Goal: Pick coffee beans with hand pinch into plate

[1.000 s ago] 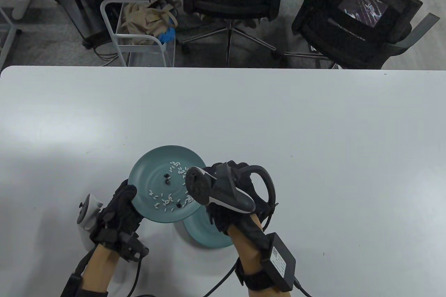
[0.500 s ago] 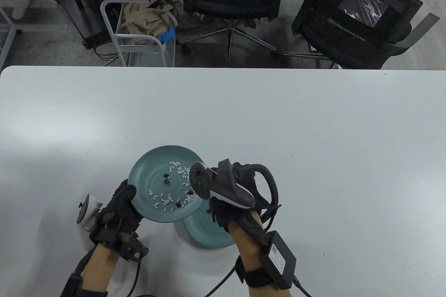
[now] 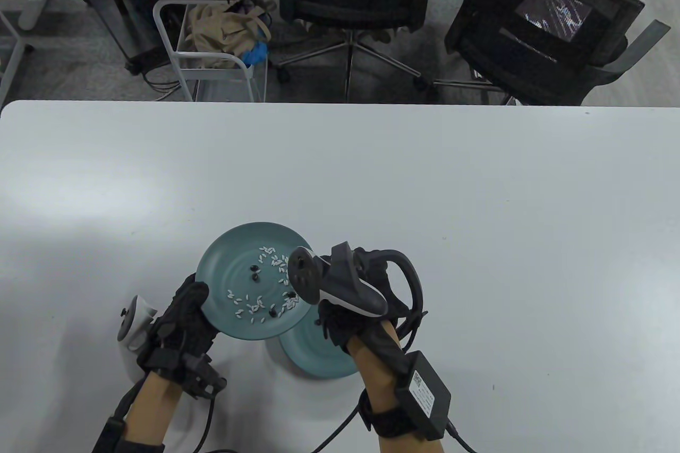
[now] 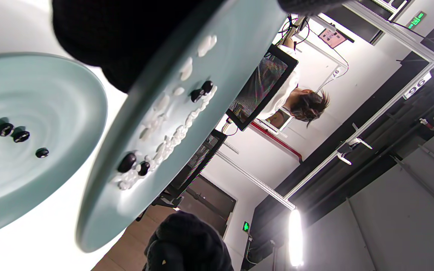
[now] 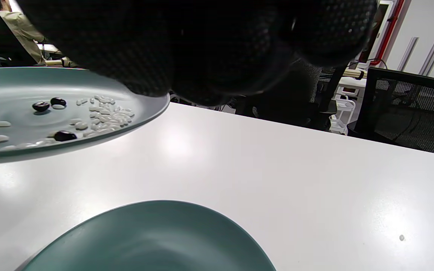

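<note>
Beside the right grip point(image 3: 340, 293): coffee beans point(image 3: 256, 272)

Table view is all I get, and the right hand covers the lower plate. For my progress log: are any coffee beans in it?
Observer: Yes. The left wrist view shows at least three dark coffee beans in the lower plate.
Operator: Is the upper plate resting on it?
Observer: No. In the right wrist view the upper plate is above the table, apart from the lower one.
Operator: Has the right hand a bean?
Observer: Cannot tell. The right hand hides its fingertips in every view.
</note>
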`<action>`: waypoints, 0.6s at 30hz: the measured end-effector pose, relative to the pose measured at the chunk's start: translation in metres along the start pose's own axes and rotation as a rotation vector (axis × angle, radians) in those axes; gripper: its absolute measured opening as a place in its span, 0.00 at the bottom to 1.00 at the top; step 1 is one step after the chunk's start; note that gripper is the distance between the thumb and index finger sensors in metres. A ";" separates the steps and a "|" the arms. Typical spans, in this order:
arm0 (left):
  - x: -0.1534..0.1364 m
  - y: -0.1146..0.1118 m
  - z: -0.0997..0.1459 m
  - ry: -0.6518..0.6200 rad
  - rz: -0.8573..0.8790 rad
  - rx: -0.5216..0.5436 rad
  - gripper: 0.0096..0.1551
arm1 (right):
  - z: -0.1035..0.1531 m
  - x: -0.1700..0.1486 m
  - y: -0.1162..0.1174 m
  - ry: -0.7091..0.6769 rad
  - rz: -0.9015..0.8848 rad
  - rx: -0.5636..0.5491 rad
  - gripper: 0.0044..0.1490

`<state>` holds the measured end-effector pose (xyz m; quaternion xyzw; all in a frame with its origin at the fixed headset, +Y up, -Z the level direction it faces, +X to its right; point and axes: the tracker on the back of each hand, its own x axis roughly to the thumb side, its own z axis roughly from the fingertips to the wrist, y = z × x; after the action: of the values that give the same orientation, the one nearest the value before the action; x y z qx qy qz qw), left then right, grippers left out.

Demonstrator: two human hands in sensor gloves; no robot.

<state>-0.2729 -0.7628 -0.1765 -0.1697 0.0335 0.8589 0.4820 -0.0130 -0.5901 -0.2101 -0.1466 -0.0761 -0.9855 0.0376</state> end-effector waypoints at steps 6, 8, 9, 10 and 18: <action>-0.001 0.000 0.000 -0.001 -0.003 -0.003 0.35 | 0.000 0.002 0.000 -0.009 0.003 -0.009 0.21; -0.001 -0.001 -0.001 0.000 -0.003 -0.005 0.35 | 0.000 0.003 -0.001 -0.012 0.009 -0.015 0.21; -0.001 -0.001 -0.001 0.000 -0.005 -0.006 0.35 | 0.000 0.004 -0.001 -0.015 0.008 -0.021 0.21; -0.001 -0.001 -0.001 0.000 -0.008 -0.008 0.35 | 0.000 0.005 -0.002 -0.019 0.010 -0.031 0.21; -0.004 -0.005 -0.002 0.006 -0.025 -0.022 0.35 | 0.000 0.028 -0.004 -0.093 0.042 -0.226 0.21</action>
<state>-0.2668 -0.7640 -0.1762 -0.1779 0.0235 0.8526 0.4907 -0.0399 -0.5872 -0.2030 -0.1972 0.0367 -0.9789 0.0381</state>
